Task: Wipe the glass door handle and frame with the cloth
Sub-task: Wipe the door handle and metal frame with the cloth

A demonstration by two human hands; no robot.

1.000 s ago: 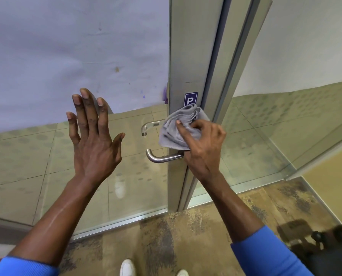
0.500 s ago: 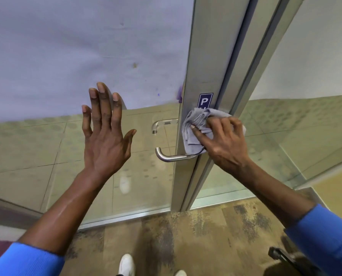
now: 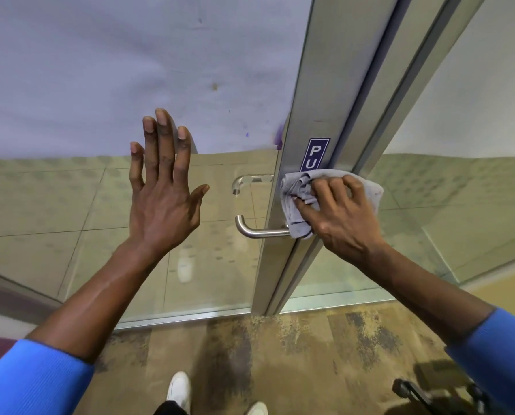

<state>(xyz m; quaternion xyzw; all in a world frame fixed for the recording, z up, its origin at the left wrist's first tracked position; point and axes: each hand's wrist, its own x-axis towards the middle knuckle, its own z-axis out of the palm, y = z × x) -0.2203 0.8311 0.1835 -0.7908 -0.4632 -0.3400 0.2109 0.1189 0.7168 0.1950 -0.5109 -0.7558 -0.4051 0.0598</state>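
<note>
A grey cloth (image 3: 298,202) is bunched against the aluminium door frame (image 3: 319,94), just below a blue sign (image 3: 315,154). My right hand (image 3: 344,217) is shut on the cloth and presses it to the frame where the steel lever handle (image 3: 254,230) joins it. The handle's root is hidden by the cloth. My left hand (image 3: 162,193) is open, fingers spread, flat on the glass door panel (image 3: 70,223) to the left of the handle. A second handle (image 3: 247,182) shows behind the glass.
A fixed glass panel (image 3: 460,205) stands right of the frame. Patterned brown carpet (image 3: 295,354) covers the floor below. My white shoes (image 3: 178,390) show at the bottom, and a dark object (image 3: 415,393) sits at the bottom right.
My right hand has shifted the cloth rightwards across the frame, uncovering more of the blue sign. My left hand has stayed flat on the glass. The view has drifted left.
</note>
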